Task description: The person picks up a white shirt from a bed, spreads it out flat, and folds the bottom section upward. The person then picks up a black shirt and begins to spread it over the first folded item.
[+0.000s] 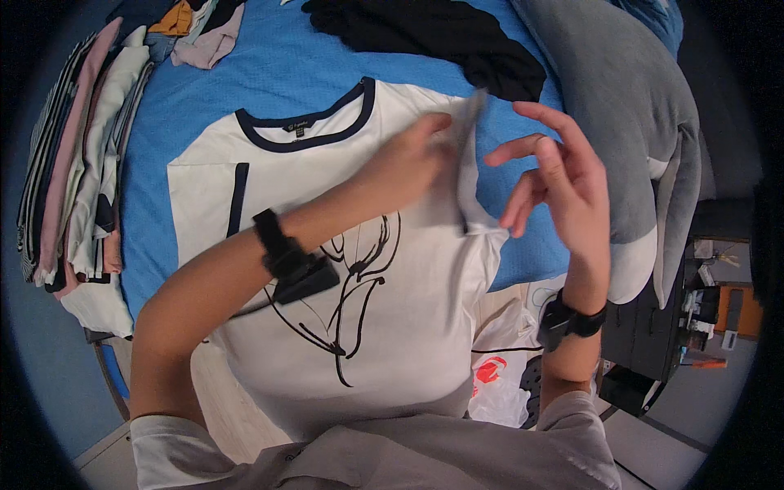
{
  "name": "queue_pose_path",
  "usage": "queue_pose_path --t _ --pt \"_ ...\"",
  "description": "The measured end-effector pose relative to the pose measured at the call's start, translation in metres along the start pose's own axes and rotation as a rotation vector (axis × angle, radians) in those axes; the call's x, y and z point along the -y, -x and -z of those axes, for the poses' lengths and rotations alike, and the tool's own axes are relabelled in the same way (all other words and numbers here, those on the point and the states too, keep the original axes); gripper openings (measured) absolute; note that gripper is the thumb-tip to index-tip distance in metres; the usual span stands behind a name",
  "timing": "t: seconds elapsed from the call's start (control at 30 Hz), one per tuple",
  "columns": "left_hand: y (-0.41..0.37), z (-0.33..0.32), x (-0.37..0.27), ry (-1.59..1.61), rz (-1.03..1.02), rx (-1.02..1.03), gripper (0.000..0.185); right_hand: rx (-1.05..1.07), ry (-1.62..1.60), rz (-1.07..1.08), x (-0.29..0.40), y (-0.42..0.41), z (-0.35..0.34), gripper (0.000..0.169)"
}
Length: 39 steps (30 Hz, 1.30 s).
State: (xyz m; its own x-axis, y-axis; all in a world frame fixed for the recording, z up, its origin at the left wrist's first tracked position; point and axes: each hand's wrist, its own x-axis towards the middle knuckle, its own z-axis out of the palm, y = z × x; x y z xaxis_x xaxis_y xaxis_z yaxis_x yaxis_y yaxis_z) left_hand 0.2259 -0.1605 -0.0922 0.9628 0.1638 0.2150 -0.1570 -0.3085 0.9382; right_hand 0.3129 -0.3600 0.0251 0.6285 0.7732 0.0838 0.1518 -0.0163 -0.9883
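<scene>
A white T-shirt [422, 294] with a dark navy neckband [294, 146] and a black line drawing lies face up, its lower part hanging towards my body. The sleeve on the left, with a dark cuff [237, 199], is folded inward over the front. My left hand [429, 162] reaches across the chest and grips the other sleeve [470, 153], which is lifted and blurred by motion; its fingertips are partly hidden. Just right of that sleeve, my right hand [560, 177] is raised with fingers apart, holding nothing. Both wrists wear black strapped devices.
A blue-covered bed [275, 67] lies beneath the shirt. Folded clothes [86, 159] are stacked at left, with more garments [208, 43] behind. A black garment [429, 30] lies at the back. A grey plush toy [618, 122] borders the right. A plastic bag [502, 386] sits below, near dark drawers [637, 337].
</scene>
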Motion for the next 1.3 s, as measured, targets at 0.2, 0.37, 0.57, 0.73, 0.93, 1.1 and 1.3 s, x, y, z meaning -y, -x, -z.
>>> queue_pose_path --t 0.2,0.37,0.57,0.73,0.93,1.1,1.3 --pt "0.005 0.036 -0.046 0.700 0.553 -0.263 0.035 0.244 0.184 0.116 -0.043 -0.065 0.046 0.022" --pt "0.005 0.035 -0.017 0.063 0.486 -0.233 0.040 0.485 0.361 0.081 -0.061 -0.128 0.025 0.028" --pt "0.012 0.041 -0.070 0.442 0.838 -0.168 0.057 0.508 0.590 0.245 -0.113 -0.142 0.028 0.030" --pt "0.040 0.033 -0.058 0.306 0.608 -0.032 0.071 0.102 0.907 0.453 -0.079 -0.086 0.007 0.031" --pt "0.071 0.043 -0.093 -0.013 0.840 0.030 0.050 0.292 0.840 0.304 -0.039 0.036 -0.003 0.040" --pt "0.169 0.091 -0.126 -0.040 0.540 -0.033 0.016 0.094 1.048 0.430 -0.075 0.088 -0.018 0.043" --pt "0.364 0.120 -0.071 -0.318 0.421 -1.030 0.014 -0.298 0.663 -0.105 -0.099 0.161 -0.015 0.037"
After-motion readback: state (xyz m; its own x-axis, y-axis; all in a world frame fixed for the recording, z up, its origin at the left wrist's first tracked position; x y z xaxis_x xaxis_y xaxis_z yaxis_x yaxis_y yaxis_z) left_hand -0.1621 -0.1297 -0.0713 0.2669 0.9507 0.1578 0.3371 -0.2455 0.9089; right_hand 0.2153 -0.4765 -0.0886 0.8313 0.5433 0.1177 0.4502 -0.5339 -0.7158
